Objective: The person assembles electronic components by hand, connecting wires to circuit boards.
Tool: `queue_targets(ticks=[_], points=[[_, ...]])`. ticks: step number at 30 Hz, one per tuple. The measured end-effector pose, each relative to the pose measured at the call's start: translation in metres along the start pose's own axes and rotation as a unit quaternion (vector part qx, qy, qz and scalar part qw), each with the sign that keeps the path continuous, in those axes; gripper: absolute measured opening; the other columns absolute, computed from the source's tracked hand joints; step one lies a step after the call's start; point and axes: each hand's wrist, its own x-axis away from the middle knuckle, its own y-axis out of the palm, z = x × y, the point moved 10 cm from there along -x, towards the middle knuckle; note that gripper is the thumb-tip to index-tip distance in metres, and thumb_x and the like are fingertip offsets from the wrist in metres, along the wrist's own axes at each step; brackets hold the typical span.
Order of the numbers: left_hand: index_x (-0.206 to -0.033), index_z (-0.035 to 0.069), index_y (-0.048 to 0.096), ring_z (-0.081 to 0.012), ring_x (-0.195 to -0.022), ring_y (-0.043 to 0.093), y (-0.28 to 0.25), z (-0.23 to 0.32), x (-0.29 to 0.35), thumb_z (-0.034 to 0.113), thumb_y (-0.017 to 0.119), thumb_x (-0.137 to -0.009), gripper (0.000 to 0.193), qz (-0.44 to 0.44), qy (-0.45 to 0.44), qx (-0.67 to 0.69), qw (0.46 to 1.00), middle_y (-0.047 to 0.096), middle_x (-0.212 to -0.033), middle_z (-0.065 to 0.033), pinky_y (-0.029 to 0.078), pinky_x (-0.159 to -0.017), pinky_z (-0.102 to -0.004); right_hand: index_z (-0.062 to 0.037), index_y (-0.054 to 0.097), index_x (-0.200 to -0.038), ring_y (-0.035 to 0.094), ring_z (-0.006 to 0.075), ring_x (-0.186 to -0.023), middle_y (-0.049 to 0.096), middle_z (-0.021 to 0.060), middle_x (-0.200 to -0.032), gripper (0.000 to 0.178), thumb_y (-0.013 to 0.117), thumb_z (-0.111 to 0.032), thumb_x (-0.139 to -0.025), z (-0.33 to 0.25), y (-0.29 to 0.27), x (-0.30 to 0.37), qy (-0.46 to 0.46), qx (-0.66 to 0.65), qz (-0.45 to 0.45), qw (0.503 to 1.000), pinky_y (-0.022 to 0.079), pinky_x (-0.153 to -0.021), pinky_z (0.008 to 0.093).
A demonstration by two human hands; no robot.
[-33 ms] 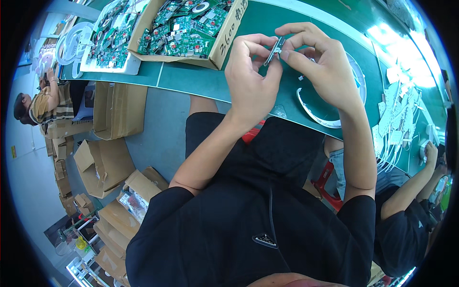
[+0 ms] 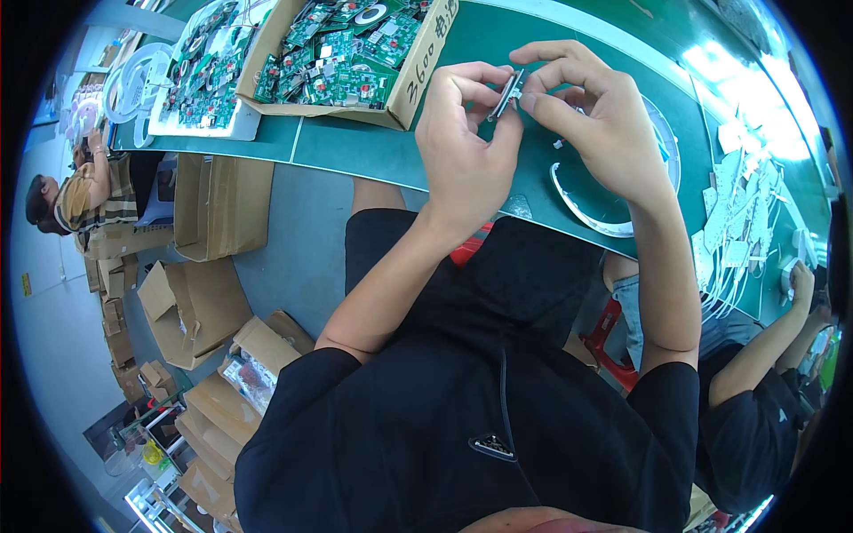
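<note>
Presently, the left hand's (image 2: pixel 466 147) grip is clamped on a small board (image 2: pixel 506 98), tilted above the counter (image 2: pixel 355 147). The right hand's (image 2: pixel 591 115) fingertips stand beside it; whether they close on it cannot be told. Risk noted: a drop toward the white ring (image 2: pixel 582 215), caused by a narrow fingertip hold.

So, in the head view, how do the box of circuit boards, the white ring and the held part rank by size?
Largest to smallest, as they look:
1. Box of circuit boards
2. White ring, partly hidden by the right hand
3. Held part, clearly smallest
</note>
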Motion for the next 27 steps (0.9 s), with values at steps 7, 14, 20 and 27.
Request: queue_targets(ticks=[7,14,20,27], points=[[-0.102,-0.004,0.052,-0.0194,-0.111,0.067,0.001,0.002,-0.006,-0.013,0.068,-0.094,0.020,0.004,0.027,-0.013,1.000,0.062,-0.126,-0.0196,0.059,-0.091,-0.0318,0.0007,0.080,-0.095,0.070,0.0180,-0.098,0.072,0.0112,-0.129,0.022,0.074,-0.020,-0.091,0.009,0.001,-0.005,0.000,-0.028,-0.017,0.999,0.055,-0.085,0.0301],[-0.101,-0.004,0.052,-0.0207,-0.114,0.067,0.004,0.003,-0.007,-0.015,0.068,-0.092,0.020,-0.009,0.023,-0.040,0.999,0.062,-0.127,-0.0199,0.059,-0.093,-0.0330,0.0020,0.080,-0.093,0.070,0.0176,-0.097,0.073,0.0110,-0.128,0.023,0.074,-0.020,-0.091,0.014,-0.002,-0.003,0.030,-0.047,-0.011,0.998,0.055,-0.084,0.0303],[-0.097,-0.002,0.054,-0.0288,-0.107,0.069,0.002,0.007,-0.005,-0.012,0.070,-0.087,0.021,0.011,0.100,-0.088,0.991,0.065,-0.120,-0.0196,0.058,-0.090,-0.0381,0.0013,0.080,-0.091,0.069,0.0159,-0.096,0.073,0.0105,-0.125,0.022,0.074,-0.020,-0.090,0.020,0.000,-0.004,0.068,-0.085,-0.022,0.994,0.056,-0.075,0.0286],[-0.105,0.001,0.059,-0.0326,-0.102,0.073,0.011,0.035,-0.003,-0.006,0.074,-0.088,0.024,-0.007,0.178,-0.251,0.952,0.074,-0.113,-0.0167,0.057,-0.088,-0.0391,0.0031,0.079,-0.091,0.068,0.0174,-0.094,0.073,0.0118,-0.124,0.022,0.073,-0.018,-0.089,0.021,-0.004,-0.003,0.077,-0.079,0.001,0.994,0.056,-0.080,0.0301]])
